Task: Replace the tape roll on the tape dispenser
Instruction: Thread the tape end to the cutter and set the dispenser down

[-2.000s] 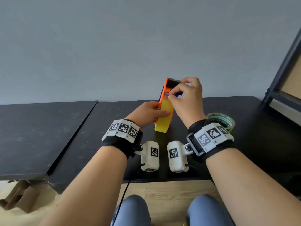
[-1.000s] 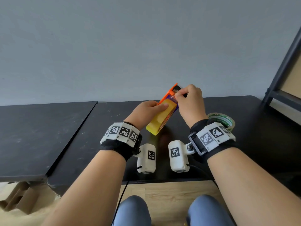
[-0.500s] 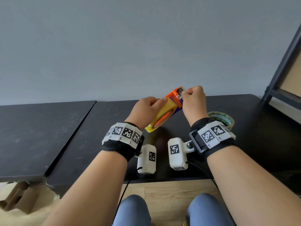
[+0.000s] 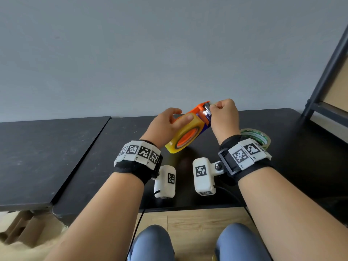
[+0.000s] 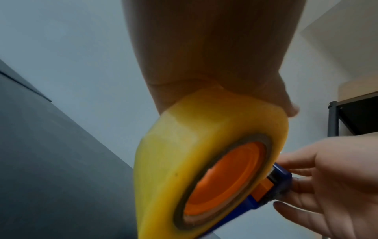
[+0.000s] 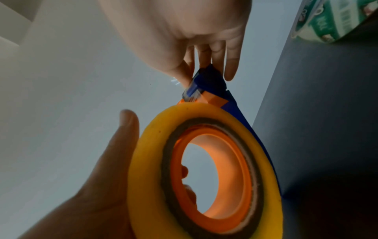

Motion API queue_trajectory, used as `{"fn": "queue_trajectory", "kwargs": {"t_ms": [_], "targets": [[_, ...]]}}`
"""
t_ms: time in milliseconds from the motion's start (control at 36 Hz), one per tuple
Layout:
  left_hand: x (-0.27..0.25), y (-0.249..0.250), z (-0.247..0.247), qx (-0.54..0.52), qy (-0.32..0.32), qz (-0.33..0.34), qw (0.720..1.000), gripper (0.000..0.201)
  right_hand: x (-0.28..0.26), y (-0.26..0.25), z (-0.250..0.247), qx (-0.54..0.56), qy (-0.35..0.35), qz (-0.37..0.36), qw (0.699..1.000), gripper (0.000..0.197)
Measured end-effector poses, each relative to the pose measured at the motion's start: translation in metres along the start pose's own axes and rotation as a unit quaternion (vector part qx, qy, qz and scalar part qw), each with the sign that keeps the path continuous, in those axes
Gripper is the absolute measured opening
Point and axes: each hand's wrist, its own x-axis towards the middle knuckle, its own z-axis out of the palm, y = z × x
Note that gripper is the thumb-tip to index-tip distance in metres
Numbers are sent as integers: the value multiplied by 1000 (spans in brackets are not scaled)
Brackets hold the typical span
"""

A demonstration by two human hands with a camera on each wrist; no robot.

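An orange and blue tape dispenser (image 4: 202, 110) carries a yellow tape roll (image 4: 180, 136) on its orange hub (image 4: 187, 138). It hangs tilted above the black table (image 4: 113, 147), hub face toward me. My left hand (image 4: 165, 127) grips the roll (image 5: 184, 153), thumb along its outer face and fingers behind the hub (image 6: 231, 161). At the dispenser's blue cutter head (image 6: 210, 77), my right hand (image 4: 224, 117) pinches the loose tape end. The right wrist view shows my fingers (image 6: 231, 67) lying against that head.
A green-printed tape roll (image 4: 256, 137) lies flat on the table just right of my right wrist and shows in the right wrist view (image 6: 331, 21). A second black table (image 4: 37, 157) adjoins on the left. A dark shelf frame (image 4: 323, 87) stands at the right.
The dispenser has tipped from upright to leaning right and risen a little, so the hub face now shows. My right hand stayed pinched at the cutter head and followed it.
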Motion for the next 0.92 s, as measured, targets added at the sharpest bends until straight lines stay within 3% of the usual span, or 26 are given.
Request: {"fn": "queue_trajectory", "kwargs": {"t_ms": [222,417,722,916], "targets": [[-1,14,-4,95,-57,8,994,74,-1,-4,0,-3,12,-2,1000,20],[0,16,-3,180,-16,34,983,56,-5,-7,2,-5,17,-12,1000,19],[-4,17,6,285,16,51,957,54,-15,-7,0,36,-2,-34,999,4],[-2,15,6,276,26,40,960,52,-19,-9,0,49,-2,-43,998,3]]}}
